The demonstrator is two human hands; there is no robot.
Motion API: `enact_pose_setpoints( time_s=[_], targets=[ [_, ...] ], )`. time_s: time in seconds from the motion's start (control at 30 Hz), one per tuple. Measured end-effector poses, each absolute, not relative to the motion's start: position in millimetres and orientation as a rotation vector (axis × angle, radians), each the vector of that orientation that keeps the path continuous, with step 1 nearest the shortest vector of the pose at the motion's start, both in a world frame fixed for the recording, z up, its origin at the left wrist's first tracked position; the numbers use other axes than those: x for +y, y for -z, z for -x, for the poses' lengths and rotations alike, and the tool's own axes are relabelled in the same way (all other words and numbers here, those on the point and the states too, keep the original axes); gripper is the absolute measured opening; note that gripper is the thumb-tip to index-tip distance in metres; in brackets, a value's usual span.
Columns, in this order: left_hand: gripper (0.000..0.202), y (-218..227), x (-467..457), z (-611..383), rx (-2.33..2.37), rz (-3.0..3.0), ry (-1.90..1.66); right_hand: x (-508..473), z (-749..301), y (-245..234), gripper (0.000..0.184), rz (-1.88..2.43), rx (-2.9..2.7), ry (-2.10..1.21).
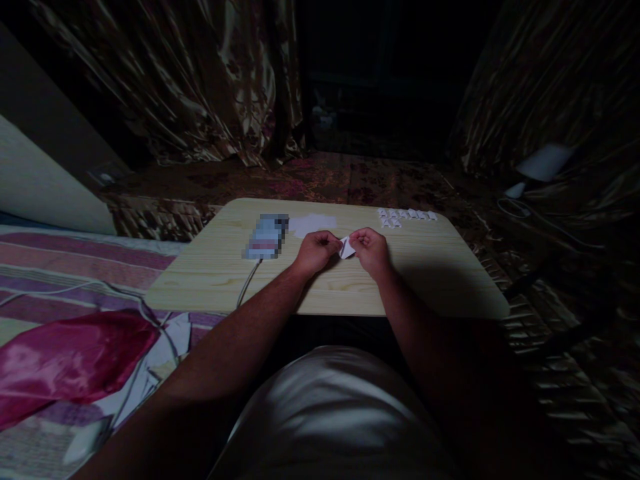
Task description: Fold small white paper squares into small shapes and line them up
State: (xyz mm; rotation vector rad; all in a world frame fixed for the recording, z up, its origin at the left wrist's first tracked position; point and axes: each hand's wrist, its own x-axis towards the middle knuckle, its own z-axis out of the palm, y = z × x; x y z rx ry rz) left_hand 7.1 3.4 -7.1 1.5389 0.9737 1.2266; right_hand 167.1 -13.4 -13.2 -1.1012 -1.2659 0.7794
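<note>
Between my two hands is a small white piece of paper [347, 249], held just above the wooden table [200, 280]. My left hand [318, 252] pinches its left edge, and my right hand [371, 249] grips its upper right side. A dark slanted line, perhaps a fold or shadow, crosses the paper. Beyond my left hand lie pale paper sheets [314, 224], overlapping on the tabletop. Several small white folded paper pieces [411, 214] are set out in two rows near the far right corner. Their exact shape is too small to make out.
A phone [267, 237], blurred out, lies left of my hands with a white cable [246, 283] running over the table's near edge. At left, a shiny pink cloth or bag [80, 360] rests on a striped bed cover. A white lamp [545, 163] stands at the right.
</note>
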Motion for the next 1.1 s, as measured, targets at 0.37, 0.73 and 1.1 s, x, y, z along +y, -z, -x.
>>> enact_pose_setpoints(
  time_s=[0.37,0.73,1.1],
  targets=[
    [0.022,-1.6,-2.0,-11.1,1.031,-1.322,-1.328,-17.6,-163.7,11.5,0.022,1.084,-1.338,-0.854],
    [0.020,3.6,1.6,-10.8,1.010,-1.376,-1.358,-16.7,-162.1,11.8,0.020,1.090,-1.329,-0.837],
    [0.020,3.5,2.2,-10.8,1.019,-1.380,-1.374,-20.9,-159.8,6.9,0.019,1.122,-1.313,-0.856]
  ],
)
